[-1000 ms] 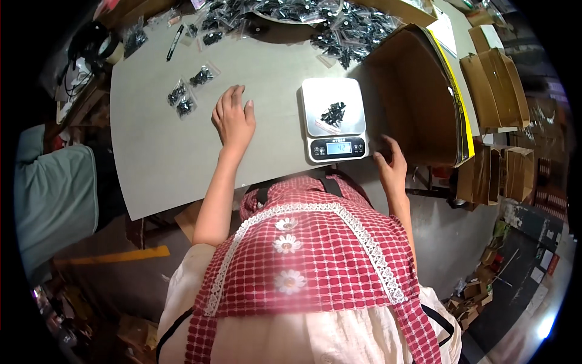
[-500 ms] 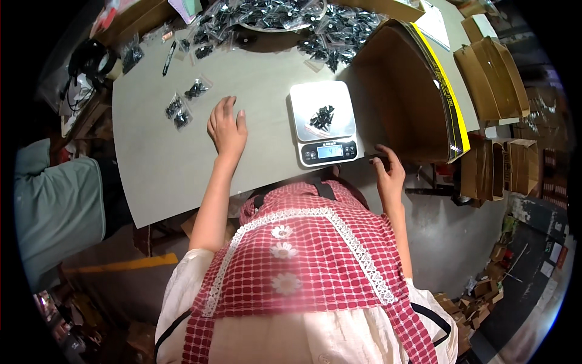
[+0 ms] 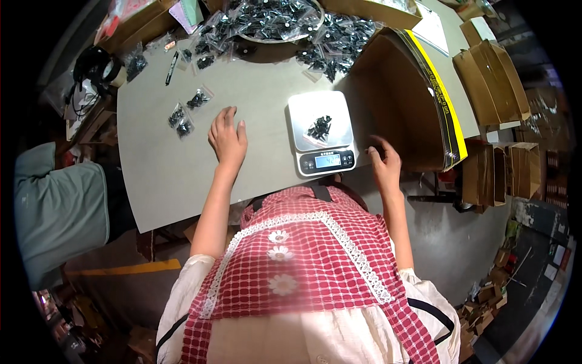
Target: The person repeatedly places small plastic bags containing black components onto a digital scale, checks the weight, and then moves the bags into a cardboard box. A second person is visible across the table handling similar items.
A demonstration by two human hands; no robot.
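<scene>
My left hand (image 3: 228,138) rests flat on the grey table (image 3: 157,170), fingers apart, holding nothing. A small digital scale (image 3: 321,133) stands to its right with a clear bag of small black parts (image 3: 319,128) on its metal plate. My right hand (image 3: 384,161) lies at the table's near edge, right of the scale, fingers curled on the surface beside an open cardboard box (image 3: 406,97); I cannot make out whether anything is in it. Three small bags of black parts (image 3: 187,112) lie to the left of my left hand.
A heap of bagged black parts (image 3: 285,24) fills the far side of the table, partly in a round tray. A pen (image 3: 171,68) lies at the far left. Flat cardboard boxes (image 3: 491,73) stack at the right. Another person in grey-green (image 3: 57,212) is at the left.
The view has shifted so the table sits lower and nearer. My left hand stays flat on the table; my right hand stays at the near edge by the scale.
</scene>
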